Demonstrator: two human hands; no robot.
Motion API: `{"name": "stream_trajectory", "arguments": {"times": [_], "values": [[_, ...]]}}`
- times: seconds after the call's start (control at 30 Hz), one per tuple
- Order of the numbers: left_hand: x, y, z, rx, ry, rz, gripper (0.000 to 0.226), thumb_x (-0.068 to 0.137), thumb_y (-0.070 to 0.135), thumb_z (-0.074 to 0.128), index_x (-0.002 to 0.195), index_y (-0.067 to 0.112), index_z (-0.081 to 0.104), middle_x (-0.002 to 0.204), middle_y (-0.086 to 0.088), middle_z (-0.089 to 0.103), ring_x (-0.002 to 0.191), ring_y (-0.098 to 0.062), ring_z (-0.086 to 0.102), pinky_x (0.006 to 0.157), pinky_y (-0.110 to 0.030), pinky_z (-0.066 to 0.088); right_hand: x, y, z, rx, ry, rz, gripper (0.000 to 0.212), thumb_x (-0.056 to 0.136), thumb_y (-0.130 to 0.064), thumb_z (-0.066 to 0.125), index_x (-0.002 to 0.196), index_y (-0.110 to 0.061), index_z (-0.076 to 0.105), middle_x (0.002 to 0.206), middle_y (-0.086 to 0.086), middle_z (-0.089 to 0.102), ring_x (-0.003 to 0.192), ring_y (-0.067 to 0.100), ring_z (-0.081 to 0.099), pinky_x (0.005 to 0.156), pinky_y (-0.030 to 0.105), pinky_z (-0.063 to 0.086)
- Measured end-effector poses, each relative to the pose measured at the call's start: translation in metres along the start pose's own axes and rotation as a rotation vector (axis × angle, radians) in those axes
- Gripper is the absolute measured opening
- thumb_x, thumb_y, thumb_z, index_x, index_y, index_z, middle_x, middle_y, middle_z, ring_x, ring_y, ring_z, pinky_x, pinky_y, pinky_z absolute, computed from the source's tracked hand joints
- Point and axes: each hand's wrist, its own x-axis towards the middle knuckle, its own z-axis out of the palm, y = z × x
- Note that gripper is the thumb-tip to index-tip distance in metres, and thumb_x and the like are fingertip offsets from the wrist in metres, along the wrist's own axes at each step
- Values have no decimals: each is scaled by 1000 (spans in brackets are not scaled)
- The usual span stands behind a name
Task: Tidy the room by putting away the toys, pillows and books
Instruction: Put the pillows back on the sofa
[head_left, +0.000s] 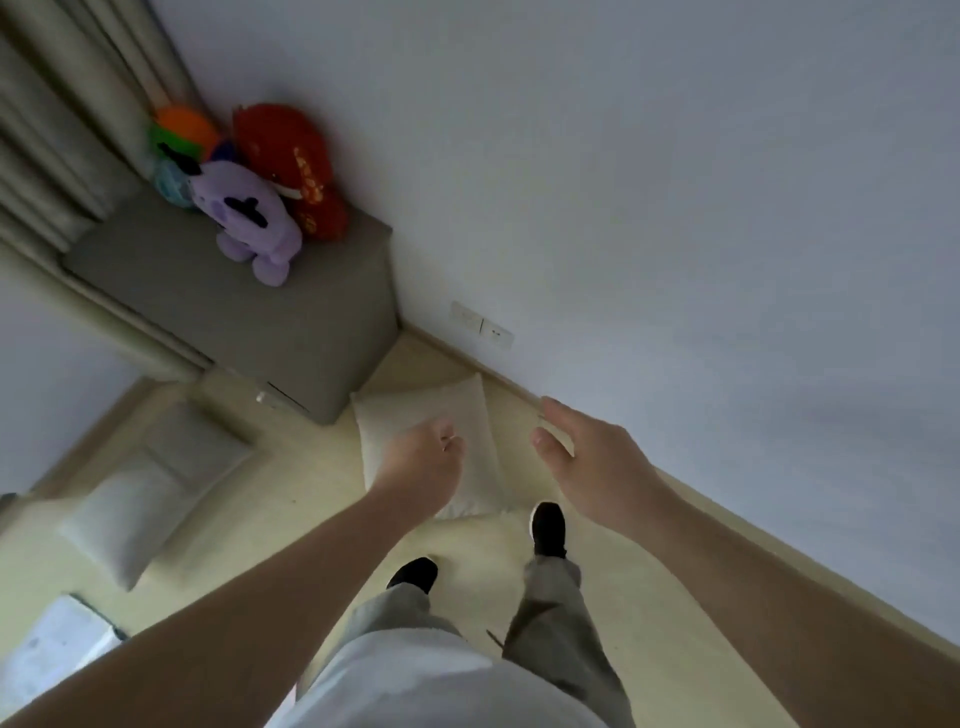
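bare forearms (260, 597) stretched out low, and the left grip (423, 460) hung over the cream pillow (470, 410), fingers loosely curled, nothing in them. the right grip (571, 447) was spread flat and empty, just off the pillow's right edge, near the wall (675, 208). the pillow lay on the floor (291, 493) ahead of the shoes (548, 527), below both grips, its long axis running away toward the grey cabinet (311, 322). left looked nearer; a straight reach down would probably take it.
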Motion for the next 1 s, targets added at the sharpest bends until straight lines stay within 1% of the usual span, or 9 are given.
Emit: {"name": "stream_trajectory", "arguments": {"times": [0.07, 0.17, 0.27, 0.33, 0.43, 0.53, 0.6, 0.73, 1.0], "values": [[27, 5, 17, -28, 40, -95, 22, 97, 18, 49, 81, 5, 54, 71, -8, 51, 70, -24, 50, 63, -33, 35, 52, 26, -6, 16, -57, -24, 57, 106, -41, 45, 155, -14, 38, 155, 4, 48, 143, 20, 45, 118, 36, 35], [62, -3, 49, -96, 138, -235, 25, 98, 16, 46, 76, 23, 53, 74, 5, 52, 74, -23, 48, 65, -31, 38, 131, 63, 2, 64, -150, -6, 50, 107, -36, 47, 141, -1, 52, 142, 16, 59, 132, 31, 54, 112, 46, 41], [92, -22, 81, -157, 215, -380, 35, 101, 18, 46, 131, 17, 65, 127, -2, 67, 111, -26, 63, 97, -37, 52, 199, 93, 29, 108, -215, 62, 43, 105, -31, 50, 119, 7, 63, 122, 25, 66, 116, 38, 62, 100, 50, 48], [110, -40, 100, -173, 257, -452, 41, 101, 13, 46, 140, 13, 60, 140, -4, 62, 122, -23, 59, 107, -35, 46, 237, 110, 56, 125, -277, 97, 43, 104, -34, 51, 115, 5, 67, 115, 23, 69, 108, 36, 65, 95, 48, 52], [139, -74, 140, -163, 233, -555, 45, 99, 10, 44, 142, 16, 58, 143, -2, 61, 129, -21, 56, 103, -24, 40, 284, 144, 100, 85, -370, 179, 42, 105, -39, 47, 109, -4, 70, 102, 13, 71, 97, 31, 66, 86, 38, 52], [182, -121, 173, -160, 231, -618, 46, 99, 12, 43, 143, 17, 57, 143, -2, 61, 129, -22, 56, 93, -18, 36, 330, 176, 154, 48, -409, 237, 42, 104, -41, 46, 92, -6, 68, 84, 9, 63, 84, 27, 61, 62, 30, 39], [214, -157, 191, -149, 236, -644, 47, 99, 11, 43, 143, 17, 58, 144, -2, 60, 130, -23, 55, 94, -19, 36, 358, 199, 196, 30, -444, 297, 48, 103, -46, 46, 98, -4, 69, 87, 8, 65, 85, 26, 60, 57, 29, 34], [266, -238, 230, -136, 261, -666, 46, 99, 10, 43, 141, 18, 60, 144, 1, 60, 132, -21, 54, 103, -21, 37, 404, 253, 282, 94, -411, 461, 57, 97, -54, 54, 125, -6, 67, 121, 11, 69, 108, 31, 65, 77, 27, 40], [329, -402, 265, -121, 413, -794, 48, 96, 24, 58, 143, 17, 55, 142, -10, 59, 130, -30, 55, 108, -37, 44, 478, 325, 400, 333, -185, 740, 89, 91, -69, 52, 150, -3, 42, 151, 15, 49, 136, 35, 49, 112, 40, 40]]}}
